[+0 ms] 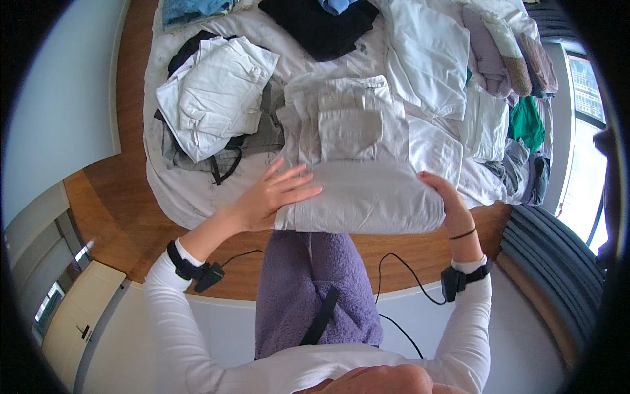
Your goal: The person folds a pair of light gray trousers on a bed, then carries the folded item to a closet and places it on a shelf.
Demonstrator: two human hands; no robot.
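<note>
A pale grey garment with a square patch pocket (pixel 351 134), apparently trousers, lies at the near edge of the bed. Its near part is folded over into a thick, smooth bundle (pixel 367 197) that hangs slightly past the mattress edge. My left hand (pixel 279 194) rests on the bundle's left end, fingers spread and nearly flat, the thumb hidden. At the other end my right hand (pixel 447 196) grips the bundle's right side, its fingers curled around the edge and partly out of sight.
White folded clothes (pixel 220 85) lie on grey and black garments at left. A black garment (pixel 321 26) is farther back, with white trousers (pixel 430 52) beside it. Rolled clothes (pixel 505 56) and a green piece (pixel 526 125) sit at right, near grey curtains (pixel 558 262).
</note>
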